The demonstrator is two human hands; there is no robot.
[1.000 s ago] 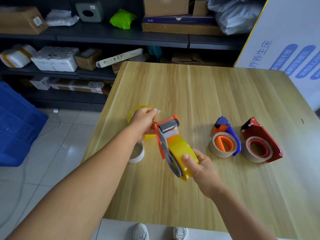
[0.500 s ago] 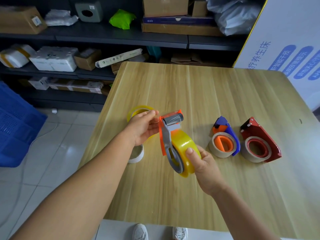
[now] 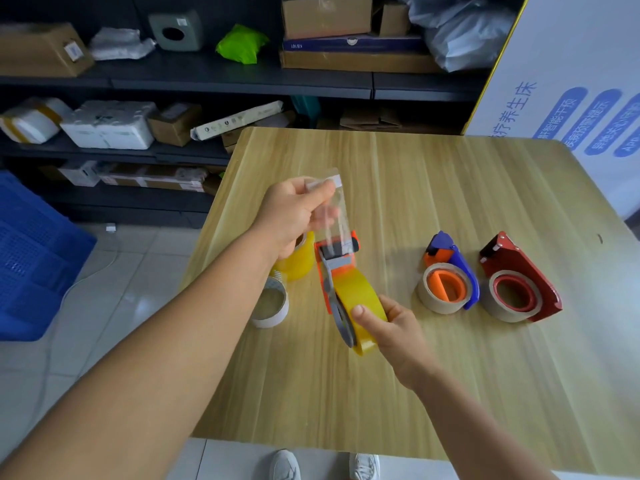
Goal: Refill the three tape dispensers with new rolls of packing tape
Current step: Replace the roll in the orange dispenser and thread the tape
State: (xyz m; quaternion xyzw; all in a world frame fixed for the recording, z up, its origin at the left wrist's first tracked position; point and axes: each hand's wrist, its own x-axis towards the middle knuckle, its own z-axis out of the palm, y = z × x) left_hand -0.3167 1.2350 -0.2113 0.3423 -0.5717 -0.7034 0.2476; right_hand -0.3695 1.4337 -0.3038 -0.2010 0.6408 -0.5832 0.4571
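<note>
My right hand (image 3: 391,327) grips an orange and grey tape dispenser (image 3: 334,271) by its yellow tape roll (image 3: 356,303), held above the table. My left hand (image 3: 294,213) pinches the clear free end of the tape (image 3: 332,209), stretched up and away from the dispenser's roller. A blue and orange dispenser (image 3: 450,268) with a near-bare cardboard core lies to the right. Further right lies a red dispenser (image 3: 519,271), also on a cardboard core. A yellow tape roll (image 3: 298,261) sits under my left wrist. A white empty core (image 3: 270,306) lies beside it.
The wooden table (image 3: 415,188) has its near edge just above my shoes. Dark shelves (image 3: 207,77) with boxes and parcels stand behind it. A blue crate (image 3: 31,258) is on the floor at left, and a white printed board (image 3: 571,81) leans at the right.
My left hand has pulled the tape end up and away from the dispenser, drawing out a clear strip. The right hand keeps its hold on the roll.
</note>
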